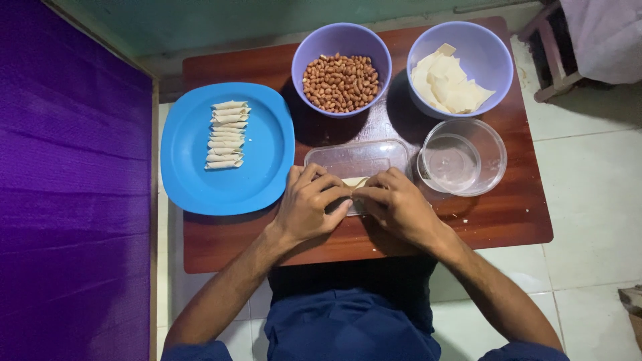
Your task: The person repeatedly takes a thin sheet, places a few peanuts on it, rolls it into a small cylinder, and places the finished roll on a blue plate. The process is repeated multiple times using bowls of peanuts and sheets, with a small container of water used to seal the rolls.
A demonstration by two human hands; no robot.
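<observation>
My left hand [309, 206] and my right hand [397, 204] meet over a clear rectangular plastic tray [358, 157] at the table's front middle. Together their fingertips pinch a small pale pastry wrapper [355, 182], which looks partly rolled; most of it is hidden by my fingers. To the left a blue plate [264, 150] holds a column of several rolled pastry pieces [226, 134]. Behind the tray stands a lilac bowl of peanuts [341, 82]. A second lilac bowl [485, 53] at the back right holds flat pale wrappers [447, 83].
A clear glass bowl [461, 158], with a little water perhaps, sits right of the tray. The small brown wooden table [508, 214] stands on a white tiled floor. A purple wall [73, 187] runs along the left. A wooden stool leg and cloth show top right.
</observation>
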